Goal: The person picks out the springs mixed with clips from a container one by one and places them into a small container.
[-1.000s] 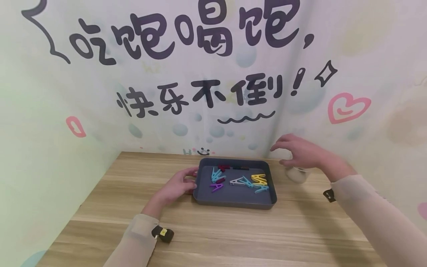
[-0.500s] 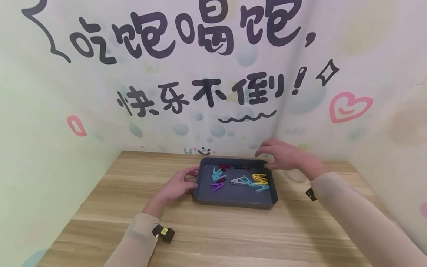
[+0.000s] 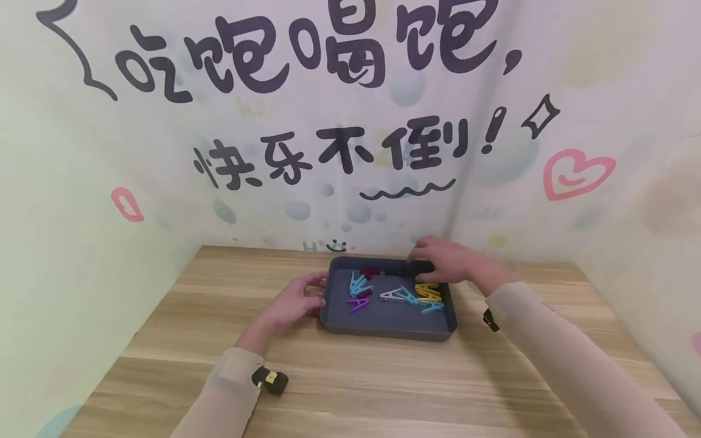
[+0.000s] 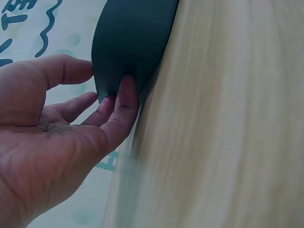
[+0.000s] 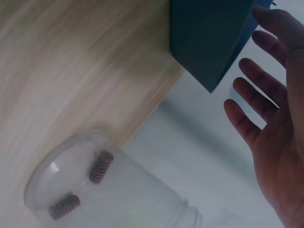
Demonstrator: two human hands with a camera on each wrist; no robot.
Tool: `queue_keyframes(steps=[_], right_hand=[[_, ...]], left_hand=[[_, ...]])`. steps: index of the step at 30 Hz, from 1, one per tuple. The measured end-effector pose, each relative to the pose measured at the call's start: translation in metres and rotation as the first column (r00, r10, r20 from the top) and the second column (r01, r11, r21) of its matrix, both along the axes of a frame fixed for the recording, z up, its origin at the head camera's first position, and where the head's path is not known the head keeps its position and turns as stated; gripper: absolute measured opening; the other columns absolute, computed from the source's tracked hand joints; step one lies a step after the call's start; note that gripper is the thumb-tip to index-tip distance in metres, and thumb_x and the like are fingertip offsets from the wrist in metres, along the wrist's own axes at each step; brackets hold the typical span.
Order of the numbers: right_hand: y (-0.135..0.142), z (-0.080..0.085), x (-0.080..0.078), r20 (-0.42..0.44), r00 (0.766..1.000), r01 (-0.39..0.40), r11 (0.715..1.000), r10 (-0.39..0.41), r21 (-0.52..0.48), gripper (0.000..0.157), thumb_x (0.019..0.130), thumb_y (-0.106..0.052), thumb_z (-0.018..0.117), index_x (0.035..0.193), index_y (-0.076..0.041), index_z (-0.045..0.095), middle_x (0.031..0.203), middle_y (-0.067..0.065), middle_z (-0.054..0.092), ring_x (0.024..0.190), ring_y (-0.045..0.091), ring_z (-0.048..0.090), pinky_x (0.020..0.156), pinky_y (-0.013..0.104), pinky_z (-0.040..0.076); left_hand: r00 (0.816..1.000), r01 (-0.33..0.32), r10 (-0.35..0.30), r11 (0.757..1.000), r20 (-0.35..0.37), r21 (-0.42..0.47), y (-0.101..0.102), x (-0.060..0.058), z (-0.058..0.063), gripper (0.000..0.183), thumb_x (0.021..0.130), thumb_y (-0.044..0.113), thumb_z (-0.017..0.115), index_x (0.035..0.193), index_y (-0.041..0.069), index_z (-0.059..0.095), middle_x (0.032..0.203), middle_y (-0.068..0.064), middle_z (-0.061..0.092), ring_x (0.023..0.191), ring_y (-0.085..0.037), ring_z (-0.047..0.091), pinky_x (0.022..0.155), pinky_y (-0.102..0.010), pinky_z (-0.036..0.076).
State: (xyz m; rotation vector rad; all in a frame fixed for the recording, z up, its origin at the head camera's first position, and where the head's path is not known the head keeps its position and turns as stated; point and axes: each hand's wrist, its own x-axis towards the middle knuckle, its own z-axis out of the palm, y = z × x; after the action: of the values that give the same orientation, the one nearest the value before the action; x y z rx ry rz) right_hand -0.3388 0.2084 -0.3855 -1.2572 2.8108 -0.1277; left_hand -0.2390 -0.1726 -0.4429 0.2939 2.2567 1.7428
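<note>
A dark grey tray [image 3: 383,319] on the wooden table holds several clothespins: light blue ones [image 3: 358,283], a purple one [image 3: 358,305], a white one [image 3: 391,294] and yellow ones [image 3: 428,292], with dark red ones at the back left. My left hand [image 3: 292,304] is at the tray's left end; in the left wrist view its thumb meets the rim and its fingertips touch the outer wall. Over the tray's back right corner is my right hand [image 3: 446,260], fingers apart. The right wrist view shows the thumb overlapping the rim and the palm bare.
A clear jar [image 5: 142,190] with two brown ribbed pieces [image 5: 101,167] at its base stands right of the tray, mostly behind my right arm in the head view. A printed wall [image 3: 306,109] rises close behind the table [image 3: 339,389].
My right hand has moved left and down from over the clear jar to the tray's back right corner. The left hand stays at the tray's left end.
</note>
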Motion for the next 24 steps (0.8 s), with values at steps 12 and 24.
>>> queue_keyframes(steps=[12, 24], right_hand=[[-0.007, -0.018, -0.004, 0.045, 0.998, 0.049, 0.998, -0.052, 0.049, 0.038, 0.098, -0.037, 0.076, 0.128, -0.014, 0.077, 0.127, 0.008, 0.066, 0.117, 0.028, 0.057, 0.106, 0.05, 0.052], [-0.014, -0.027, -0.008, 0.055, 0.998, 0.021, 0.999, -0.023, 0.045, 0.027, 0.097, -0.029, 0.078, 0.117, -0.012, 0.08, 0.123, 0.009, 0.067, 0.112, 0.027, 0.058, 0.102, 0.048, 0.053]], left_hand=[[1.0, 0.005, -0.005, 1.0, 0.004, 0.003, 0.0, -0.002, 0.001, 0.069, 0.097, -0.006, 0.059, 0.162, -0.002, 0.036, 0.152, -0.028, 0.049, 0.122, -0.037, 0.066, 0.095, -0.044, 0.062], [1.0, 0.0, 0.0, 1.0, 0.002, -0.004, 0.001, -0.001, 0.0, 0.069, 0.097, -0.006, 0.06, 0.162, -0.002, 0.037, 0.15, -0.027, 0.05, 0.124, -0.037, 0.064, 0.094, -0.042, 0.062]])
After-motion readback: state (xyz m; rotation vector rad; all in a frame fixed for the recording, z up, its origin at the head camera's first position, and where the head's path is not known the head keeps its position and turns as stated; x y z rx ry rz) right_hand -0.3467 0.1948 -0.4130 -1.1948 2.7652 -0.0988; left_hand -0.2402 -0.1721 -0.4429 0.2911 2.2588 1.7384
